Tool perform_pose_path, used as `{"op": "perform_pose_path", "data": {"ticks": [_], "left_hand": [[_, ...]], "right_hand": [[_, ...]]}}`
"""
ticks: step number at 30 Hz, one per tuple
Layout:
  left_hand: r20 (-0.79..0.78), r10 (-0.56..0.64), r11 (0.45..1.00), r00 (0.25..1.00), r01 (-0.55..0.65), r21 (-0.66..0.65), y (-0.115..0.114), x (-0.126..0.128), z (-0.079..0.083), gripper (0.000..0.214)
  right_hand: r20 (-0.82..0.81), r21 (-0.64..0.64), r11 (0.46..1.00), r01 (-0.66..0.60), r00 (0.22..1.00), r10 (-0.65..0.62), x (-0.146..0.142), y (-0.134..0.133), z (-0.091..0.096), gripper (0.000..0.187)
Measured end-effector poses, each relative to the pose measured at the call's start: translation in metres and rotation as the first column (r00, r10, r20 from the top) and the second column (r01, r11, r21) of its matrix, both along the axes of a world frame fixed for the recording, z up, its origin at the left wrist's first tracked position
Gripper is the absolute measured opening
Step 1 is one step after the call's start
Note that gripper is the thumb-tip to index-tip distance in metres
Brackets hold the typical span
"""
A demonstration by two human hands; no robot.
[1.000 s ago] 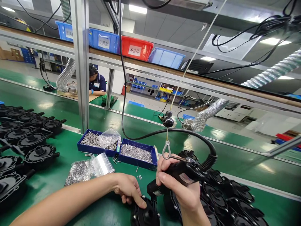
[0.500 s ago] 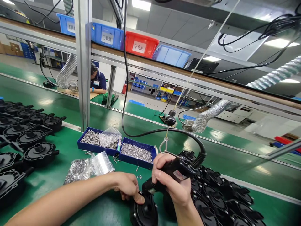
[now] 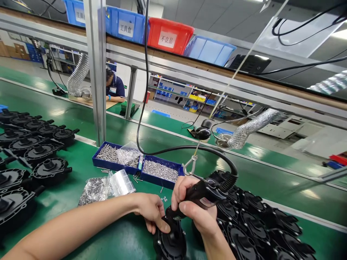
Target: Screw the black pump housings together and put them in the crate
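Note:
My right hand (image 3: 197,213) is wrapped round a black electric screwdriver (image 3: 206,193) that hangs from a hook and cord, its tip pointing down at a round black plastic part (image 3: 170,242) on the green bench. My left hand (image 3: 151,213) has its fingers curled against the top edge of that part, thumb pressed on it. The screwdriver's black cable (image 3: 189,150) loops up behind my hands.
Two blue trays of screws (image 3: 159,171) and clear bags of screws (image 3: 108,186) lie just beyond my hands. Black round parts are stacked at the left (image 3: 32,159) and at the right (image 3: 257,224). A metal post (image 3: 94,72) stands behind; a person (image 3: 114,90) sits far off.
The screwdriver has come down and left onto the black part, and my left hand has shifted slightly on its edge. The camera has tipped a little downward.

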State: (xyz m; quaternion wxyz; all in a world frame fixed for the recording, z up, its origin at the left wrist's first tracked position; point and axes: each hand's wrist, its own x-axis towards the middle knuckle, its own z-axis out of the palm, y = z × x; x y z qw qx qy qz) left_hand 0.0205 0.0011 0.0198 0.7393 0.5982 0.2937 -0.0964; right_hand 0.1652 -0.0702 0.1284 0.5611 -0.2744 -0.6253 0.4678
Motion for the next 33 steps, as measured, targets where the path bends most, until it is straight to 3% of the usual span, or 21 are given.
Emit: {"op": "perform_pose_path", "data": {"ticks": [9, 14, 16, 17, 18, 20, 21, 22, 23, 27, 33], "left_hand": [[0.123, -0.072, 0.997, 0.99, 0.075, -0.013, 0.004, -0.001, -0.015, 0.067], [0.102, -0.083, 0.991, 0.991, 0.093, -0.097, 0.011, -0.004, -0.012, 0.063], [0.126, -0.059, 0.998, 0.99, 0.06, -0.003, 0.014, -0.008, -0.008, 0.046], [0.121, -0.034, 0.989, 0.992, 0.016, 0.149, 0.015, -0.009, -0.006, 0.035], [0.108, 0.001, 0.934, 0.994, -0.04, 0.355, 0.016, -0.01, -0.005, 0.024], [0.081, 0.075, 0.683, 0.994, -0.11, 0.722, 0.014, -0.011, -0.006, 0.015], [0.069, 0.098, 0.559, 0.993, -0.112, 0.822, 0.013, -0.01, -0.008, 0.016], [0.06, 0.114, 0.48, 0.992, -0.108, 0.871, 0.011, -0.009, -0.01, 0.018], [0.05, 0.122, 0.445, 0.991, -0.1, 0.89, 0.01, -0.007, -0.013, 0.019], [-0.019, 0.133, 0.405, 0.991, -0.037, 0.914, 0.003, 0.001, -0.024, 0.019], [-0.107, 0.196, 0.431, 0.975, 0.013, 0.902, 0.001, 0.007, -0.025, 0.02]], "right_hand": [[-0.026, -0.125, 0.992, -0.009, 1.0, 0.005, 0.003, 0.001, -0.004, 0.013], [-0.07, -0.126, 0.984, -0.124, 0.991, 0.116, 0.007, 0.003, -0.003, 0.017], [-0.063, -0.121, 0.976, -0.183, 0.982, 0.177, 0.008, 0.003, -0.001, 0.02], [-0.055, -0.111, 0.972, -0.205, 0.978, 0.2, 0.008, 0.003, 0.0, 0.021], [-0.046, -0.098, 0.97, -0.223, 0.975, 0.22, 0.009, 0.003, 0.002, 0.021], [-0.017, -0.082, 0.967, -0.243, 0.97, 0.242, 0.013, 0.003, 0.004, 0.019], [-0.001, -0.081, 0.966, -0.243, 0.97, 0.244, 0.015, 0.003, 0.004, 0.018], [0.017, -0.087, 0.967, -0.238, 0.971, 0.24, 0.017, 0.003, 0.005, 0.017], [0.038, -0.092, 0.972, -0.218, 0.974, 0.222, 0.019, 0.002, 0.005, 0.016], [0.203, -0.129, 0.992, -0.013, 0.978, 0.04, 0.025, -0.003, 0.009, 0.011], [0.373, -0.217, 0.932, 0.289, 0.907, -0.194, 0.02, -0.017, 0.027, 0.01]]}}
